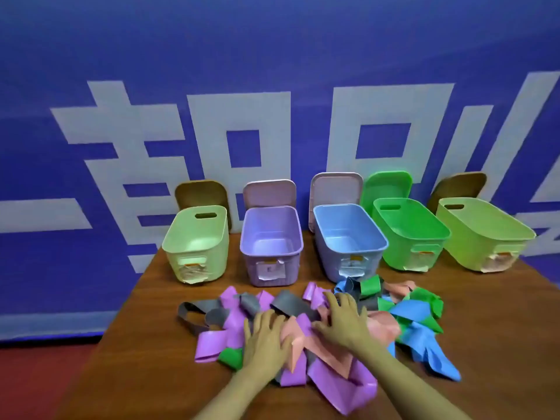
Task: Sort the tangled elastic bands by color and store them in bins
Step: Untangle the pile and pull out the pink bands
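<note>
A tangled heap of wide elastic bands lies on the wooden table (500,344): purple bands (212,344), grey bands (291,304), salmon bands (327,356), green bands (371,286) and blue bands (424,344). My left hand (265,338) rests flat on the heap's middle, fingers spread over purple and salmon bands. My right hand (344,319) lies beside it with its fingers spread on the pile. Neither hand grips a band. Behind the heap stand five bare bins: pale green (197,237), lilac (271,247), light blue (348,241), bright green (409,234) and yellow-green (481,237).
A lid leans upright behind each bin against the blue wall with large white characters. The table's left edge runs diagonally near the pale green bin, with red floor (36,383) below. Bare wood shows at the table's right and front left.
</note>
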`<state>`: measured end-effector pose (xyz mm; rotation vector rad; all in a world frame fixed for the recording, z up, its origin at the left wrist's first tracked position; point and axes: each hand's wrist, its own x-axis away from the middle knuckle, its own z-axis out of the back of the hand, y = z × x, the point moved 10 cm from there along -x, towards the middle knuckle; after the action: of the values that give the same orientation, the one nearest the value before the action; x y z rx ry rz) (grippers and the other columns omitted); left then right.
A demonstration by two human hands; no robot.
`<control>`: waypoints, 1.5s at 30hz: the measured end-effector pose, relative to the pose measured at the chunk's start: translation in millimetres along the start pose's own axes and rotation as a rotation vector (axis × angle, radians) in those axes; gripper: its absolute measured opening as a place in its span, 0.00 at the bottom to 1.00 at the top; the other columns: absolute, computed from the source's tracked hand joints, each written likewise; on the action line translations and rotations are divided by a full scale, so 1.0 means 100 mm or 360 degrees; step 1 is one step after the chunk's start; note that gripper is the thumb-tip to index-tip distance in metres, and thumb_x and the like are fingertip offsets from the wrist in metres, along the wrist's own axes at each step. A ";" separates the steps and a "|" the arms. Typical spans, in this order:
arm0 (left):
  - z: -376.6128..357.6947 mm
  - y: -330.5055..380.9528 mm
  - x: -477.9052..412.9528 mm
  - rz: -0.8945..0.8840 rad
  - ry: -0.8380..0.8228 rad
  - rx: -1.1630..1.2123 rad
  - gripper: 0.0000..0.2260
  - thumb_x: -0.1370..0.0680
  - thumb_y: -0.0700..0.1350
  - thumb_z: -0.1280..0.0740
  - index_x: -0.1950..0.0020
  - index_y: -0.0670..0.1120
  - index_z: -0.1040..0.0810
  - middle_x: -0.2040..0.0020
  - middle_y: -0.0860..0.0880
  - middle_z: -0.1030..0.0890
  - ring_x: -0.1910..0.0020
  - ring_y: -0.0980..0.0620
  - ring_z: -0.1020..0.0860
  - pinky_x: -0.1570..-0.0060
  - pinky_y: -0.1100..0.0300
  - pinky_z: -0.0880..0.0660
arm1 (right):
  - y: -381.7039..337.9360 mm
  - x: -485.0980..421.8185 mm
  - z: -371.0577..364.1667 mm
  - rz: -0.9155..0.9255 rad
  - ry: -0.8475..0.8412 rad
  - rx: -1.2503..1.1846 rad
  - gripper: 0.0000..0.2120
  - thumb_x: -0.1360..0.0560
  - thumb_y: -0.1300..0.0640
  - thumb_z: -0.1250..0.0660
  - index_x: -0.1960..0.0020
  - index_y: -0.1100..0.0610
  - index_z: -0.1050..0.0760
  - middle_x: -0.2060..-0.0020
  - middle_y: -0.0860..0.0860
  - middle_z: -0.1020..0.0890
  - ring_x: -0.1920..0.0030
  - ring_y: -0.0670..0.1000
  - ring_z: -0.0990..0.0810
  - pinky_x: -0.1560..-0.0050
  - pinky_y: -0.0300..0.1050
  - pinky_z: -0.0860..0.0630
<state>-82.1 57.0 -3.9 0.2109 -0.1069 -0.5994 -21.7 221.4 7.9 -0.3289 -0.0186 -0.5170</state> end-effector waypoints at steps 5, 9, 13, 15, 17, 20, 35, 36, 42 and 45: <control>-0.20 0.01 0.15 -0.0013 -0.0063 0.0009 0.20 0.19 0.57 0.50 0.28 0.54 0.36 0.27 0.53 0.37 0.27 0.53 0.42 0.27 0.50 0.51 | -0.06 0.28 -0.19 0.0105 -0.0023 -0.0001 0.37 0.28 0.37 0.38 0.25 0.48 0.47 0.30 0.52 0.40 0.26 0.54 0.47 0.30 0.63 0.47; -0.33 0.02 0.27 -0.0052 -0.0143 0.0209 0.22 0.20 0.59 0.47 0.30 0.52 0.33 0.28 0.52 0.34 0.28 0.51 0.39 0.28 0.50 0.46 | -0.02 0.45 -0.33 0.0075 -0.0017 0.0013 0.43 0.35 0.29 0.49 0.25 0.46 0.48 0.31 0.52 0.36 0.29 0.55 0.41 0.30 0.62 0.47; -0.28 0.03 0.34 -0.0172 -0.0006 0.0217 0.15 0.22 0.51 0.40 0.37 0.51 0.26 0.35 0.52 0.26 0.34 0.49 0.32 0.34 0.55 0.40 | -0.10 0.54 -0.33 0.0125 0.0090 0.0141 0.24 0.24 0.38 0.43 0.34 0.49 0.33 0.37 0.53 0.28 0.33 0.56 0.36 0.32 0.59 0.44; -0.12 0.00 0.33 -0.0162 0.0177 0.0303 0.10 0.21 0.47 0.39 0.44 0.48 0.22 0.45 0.48 0.20 0.42 0.46 0.26 0.42 0.54 0.35 | -0.14 0.56 -0.30 0.0149 0.0136 0.0126 0.18 0.23 0.41 0.43 0.38 0.49 0.30 0.39 0.52 0.25 0.34 0.56 0.34 0.32 0.59 0.44; 0.06 -0.05 0.30 -0.0131 0.0336 0.0498 0.10 0.21 0.47 0.39 0.47 0.45 0.21 0.52 0.45 0.19 0.49 0.42 0.23 0.49 0.50 0.30 | -0.14 0.54 -0.18 0.0125 0.0254 0.0080 0.14 0.21 0.46 0.43 0.41 0.50 0.27 0.42 0.51 0.23 0.37 0.56 0.31 0.32 0.59 0.46; 0.25 -0.17 0.20 0.0011 0.0419 0.0962 0.11 0.19 0.48 0.41 0.48 0.43 0.23 0.55 0.42 0.19 0.53 0.41 0.23 0.54 0.47 0.27 | -0.13 0.47 0.21 0.0100 0.0599 -0.0077 0.10 0.23 0.50 0.40 0.49 0.52 0.22 0.48 0.52 0.22 0.42 0.57 0.28 0.36 0.57 0.41; 1.49 0.17 -0.31 -0.0350 0.0694 0.1580 0.07 0.23 0.43 0.33 0.49 0.42 0.19 0.57 0.51 0.19 0.61 0.61 0.25 0.60 0.74 0.31 | -0.57 0.27 1.30 0.0557 0.0794 -0.0985 0.19 0.29 0.71 0.38 0.39 0.61 0.27 0.44 0.51 0.23 0.44 0.44 0.25 0.43 0.28 0.36; 1.50 0.23 -0.31 -0.0392 0.0665 0.1581 0.07 0.23 0.43 0.33 0.49 0.42 0.19 0.57 0.51 0.19 0.61 0.64 0.25 0.59 0.74 0.31 | -0.64 0.28 1.29 0.0619 0.0682 -0.1041 0.19 0.27 0.70 0.38 0.38 0.60 0.27 0.44 0.48 0.23 0.46 0.38 0.26 0.45 0.24 0.36; 1.33 0.39 -0.36 -0.0482 0.0445 0.1535 0.07 0.21 0.42 0.36 0.47 0.41 0.21 0.52 0.48 0.20 0.53 0.56 0.25 0.51 0.63 0.30 | -0.70 0.15 1.20 0.0722 0.0374 -0.0989 0.10 0.26 0.63 0.33 0.47 0.54 0.24 0.56 0.42 0.19 0.57 0.30 0.24 0.54 0.28 0.30; 1.26 0.34 -0.34 -0.0446 0.0416 0.1553 0.06 0.22 0.43 0.35 0.49 0.42 0.21 0.54 0.49 0.20 0.57 0.61 0.26 0.54 0.70 0.31 | -0.59 0.12 1.26 0.0665 0.0503 -0.1093 0.06 0.26 0.63 0.34 0.53 0.54 0.23 0.61 0.42 0.20 0.62 0.32 0.24 0.58 0.28 0.29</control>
<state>-111.6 83.2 125.2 1.2620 -0.1105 -0.7558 -31.8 207.3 146.6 -0.8948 0.5348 -0.1382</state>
